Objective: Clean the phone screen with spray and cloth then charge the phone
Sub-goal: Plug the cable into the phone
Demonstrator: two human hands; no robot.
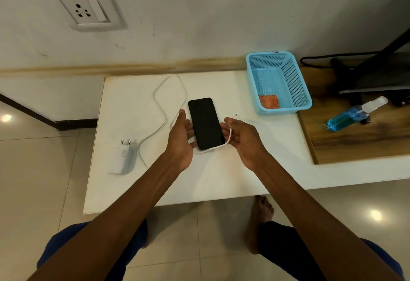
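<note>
A black phone (206, 123) lies screen up near the middle of the white table (221, 178), between my two hands. My left hand (180, 138) is at its left edge, palm turned inward and fingers relaxed, their tips touching or under the phone. My right hand (240, 137) is at its right edge. A white charging cable (159, 112) loops round the phone's near end and runs up across my right fingers, where my thumb pins it. The white charger plug (123, 157) lies at the table's left. An orange cloth (269, 101) sits in a blue basket (297, 81). The blue spray bottle (355, 115) lies at the right.
A wall socket (85, 8) is on the wall at the upper left. A wooden board (355, 143) at the right carries the spray bottle and a dark monitor stand (377, 74) with a black cable. My bare foot and knees are below the table's front edge.
</note>
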